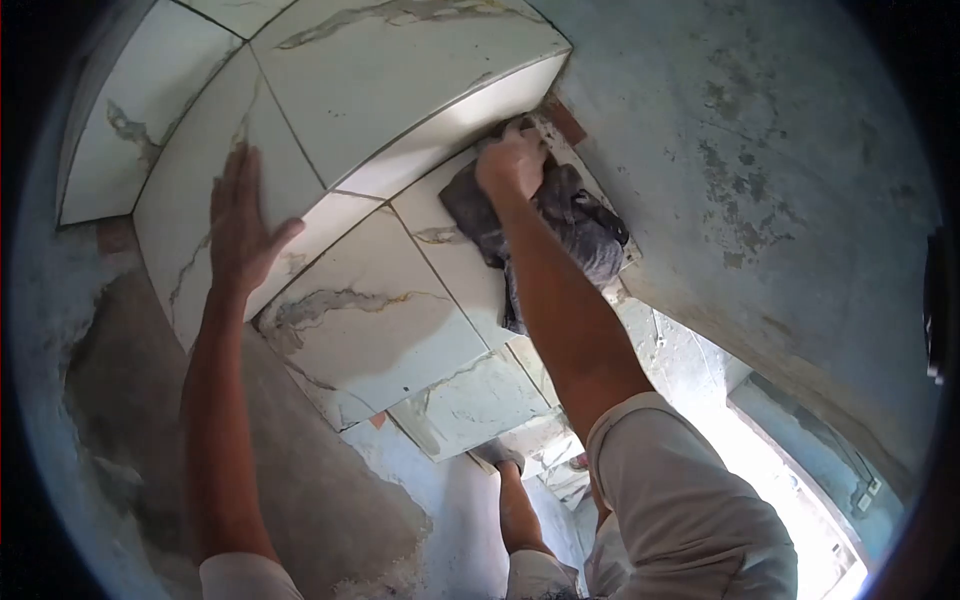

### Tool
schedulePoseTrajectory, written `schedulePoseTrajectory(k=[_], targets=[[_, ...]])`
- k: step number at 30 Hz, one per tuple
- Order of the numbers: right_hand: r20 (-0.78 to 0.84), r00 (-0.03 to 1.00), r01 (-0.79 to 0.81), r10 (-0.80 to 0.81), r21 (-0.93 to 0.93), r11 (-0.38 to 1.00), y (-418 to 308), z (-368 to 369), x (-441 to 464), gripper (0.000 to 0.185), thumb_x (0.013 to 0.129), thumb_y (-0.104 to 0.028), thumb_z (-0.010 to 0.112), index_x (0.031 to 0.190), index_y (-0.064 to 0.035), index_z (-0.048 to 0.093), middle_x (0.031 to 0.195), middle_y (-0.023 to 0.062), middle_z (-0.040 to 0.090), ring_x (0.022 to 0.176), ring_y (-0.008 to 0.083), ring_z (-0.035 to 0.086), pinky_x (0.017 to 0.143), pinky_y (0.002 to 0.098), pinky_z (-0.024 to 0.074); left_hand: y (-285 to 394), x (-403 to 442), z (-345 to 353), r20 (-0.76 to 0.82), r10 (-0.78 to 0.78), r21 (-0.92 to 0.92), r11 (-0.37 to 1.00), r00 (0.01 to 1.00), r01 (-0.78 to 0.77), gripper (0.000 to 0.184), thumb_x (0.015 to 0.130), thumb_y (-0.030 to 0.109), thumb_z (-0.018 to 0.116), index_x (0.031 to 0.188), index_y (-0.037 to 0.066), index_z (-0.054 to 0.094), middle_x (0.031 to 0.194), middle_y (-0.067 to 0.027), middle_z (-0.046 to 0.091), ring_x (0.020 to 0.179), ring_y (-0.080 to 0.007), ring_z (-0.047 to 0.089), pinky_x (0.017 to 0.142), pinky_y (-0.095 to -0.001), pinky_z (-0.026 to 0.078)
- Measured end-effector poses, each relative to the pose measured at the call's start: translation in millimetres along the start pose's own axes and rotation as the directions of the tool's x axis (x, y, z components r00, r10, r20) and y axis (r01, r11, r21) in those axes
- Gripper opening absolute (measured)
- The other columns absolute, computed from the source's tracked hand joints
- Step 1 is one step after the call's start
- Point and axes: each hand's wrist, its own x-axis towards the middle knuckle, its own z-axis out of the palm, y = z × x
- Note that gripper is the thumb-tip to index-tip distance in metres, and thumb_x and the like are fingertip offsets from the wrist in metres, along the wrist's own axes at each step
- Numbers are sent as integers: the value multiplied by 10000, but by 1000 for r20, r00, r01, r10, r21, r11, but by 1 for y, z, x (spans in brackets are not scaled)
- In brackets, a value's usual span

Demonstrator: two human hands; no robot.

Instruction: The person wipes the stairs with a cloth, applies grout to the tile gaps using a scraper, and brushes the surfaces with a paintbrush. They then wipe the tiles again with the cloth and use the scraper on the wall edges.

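Our L hand [238,225] lies open on marble-look tile [175,200]; R hand [512,162] curls at dark rag [590,245] on tread [425,210] nr wall [690,170], can't tell if gripping. Stair tiles [400,85] look laid; cement patch [310,480] unpainted.

I'm watching mottled wall [735,190] flaking, view right | gray cement patch [330,490] spreading across pale wall [465,525], lower left | bright opening [790,480] glaring, lower right | white wall fitting [869,494] sitting beyond | dark object [937,300] edging in, far right
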Motion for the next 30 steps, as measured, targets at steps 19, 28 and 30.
schedulePoseTrajectory(k=[19,28,30], targets=[[168,978,87,-125,218,972,40,-26,20,326,877,-183,562,1141,-29,675,1213,191,597,1133,357,561,1004,436,445,0,4,-2,-56,58,-58,996,997,-61,1158,704,795,582,1516,49,230,1532,-228,298,1417,-383,303,1141,-589,228],[-382,923,-6,39,88,996,11,0,25,335,883,-166,530,1172,-29,627,1132,186,607,1102,374,577,966,459,463,-1,4,-2,-51,69,-59,996,996,-72,1149,684,714,677,1516,56,234,1529,-214,309,1415,-384,305,1141,-588,238],[83,990,-129,115,197,972,11,-25,31,320,890,-186,528,1148,-32,636,1200,193,580,1098,383,589,963,469,466,-1,0,-2,-44,63,-69,995,997,-66,1146,681,701,690,1516,60,236,1527,-215,311,1412,-385,309,1141,-588,238]])
